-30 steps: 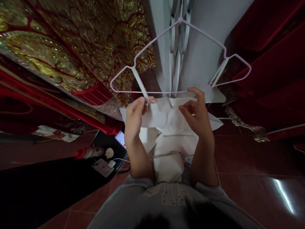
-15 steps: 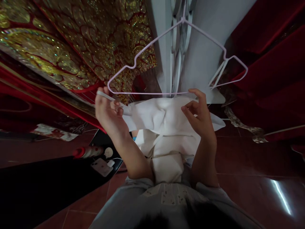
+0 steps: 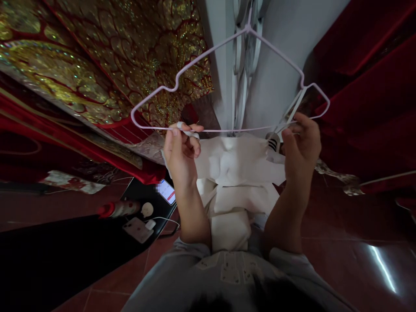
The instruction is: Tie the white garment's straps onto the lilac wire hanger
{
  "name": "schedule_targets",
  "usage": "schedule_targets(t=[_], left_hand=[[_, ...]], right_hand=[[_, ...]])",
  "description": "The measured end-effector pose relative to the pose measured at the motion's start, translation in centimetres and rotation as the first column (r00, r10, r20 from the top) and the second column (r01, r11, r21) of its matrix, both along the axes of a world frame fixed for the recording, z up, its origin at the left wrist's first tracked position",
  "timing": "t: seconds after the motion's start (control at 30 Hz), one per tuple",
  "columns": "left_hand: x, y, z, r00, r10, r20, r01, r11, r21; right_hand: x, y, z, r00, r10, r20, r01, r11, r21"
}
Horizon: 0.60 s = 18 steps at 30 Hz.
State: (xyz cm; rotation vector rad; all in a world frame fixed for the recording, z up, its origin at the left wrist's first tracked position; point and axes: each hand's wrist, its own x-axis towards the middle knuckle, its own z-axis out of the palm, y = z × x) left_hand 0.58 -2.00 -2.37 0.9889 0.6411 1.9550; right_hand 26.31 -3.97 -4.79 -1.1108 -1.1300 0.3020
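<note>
A pale pink clothes hanger (image 3: 208, 53) hangs by its hook in front of me. My left hand (image 3: 183, 151) is at the left part of its lower bar, fingers curled and closed on a thin white strap (image 3: 191, 134). My right hand (image 3: 302, 145) pinches the lower bar near its right end. Another white strap (image 3: 295, 106) loops over the hanger's right notch and runs down beside that hand. Below the bar, a white cloth garment (image 3: 234, 162) hangs in folds toward my lap. A striped bit shows by the right fingers; I cannot tell what it is.
Gold-sequined red garments (image 3: 146, 56) hang on the left, and dark red cloth (image 3: 367, 65) on the right. A black table (image 3: 81, 247) at lower left bears a red-capped bottle (image 3: 121, 209), a pale phone (image 3: 138, 229) and a lit phone (image 3: 167, 191).
My left hand has moved right along the bar with the strap, and my right hand has moved right and up to the bar's right end. The hanger has shifted slightly left. The lit phone is now uncovered.
</note>
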Motion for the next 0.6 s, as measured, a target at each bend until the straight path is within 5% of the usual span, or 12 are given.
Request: schedule_targets(t=[0.1, 0.27, 0.4, 0.47, 0.6], left_hand=[[-0.1, 0.3, -0.2, 1.000, -0.013, 0.001, 0.013, 0.999, 0.033], [0.0, 0.5, -0.3, 1.000, -0.011, -0.022, 0.012, 0.999, 0.030], [-0.2, 0.5, -0.7, 0.999, -0.032, -0.024, 0.032, 0.999, -0.007], [-0.2, 0.4, -0.7, 0.999, -0.029, -0.017, 0.029, 1.000, -0.007], [-0.3, 0.1, -0.2, 0.998, -0.063, 0.001, 0.063, 0.998, 0.003]], right_hand=[[0.7, -0.1, 2.5, 0.993, 0.122, -0.002, -0.121, 0.984, -0.130], [0.7, 2.2, 5.3, 0.981, 0.169, -0.092, -0.167, 0.985, 0.035], [2.1, 5.7, 3.0, 0.985, -0.023, -0.172, 0.058, 0.977, 0.204], [2.9, 6.8, 1.3, 0.973, -0.130, -0.192, 0.191, 0.920, 0.341], [3.9, 7.7, -0.6, 0.984, -0.081, -0.156, 0.154, 0.825, 0.544]])
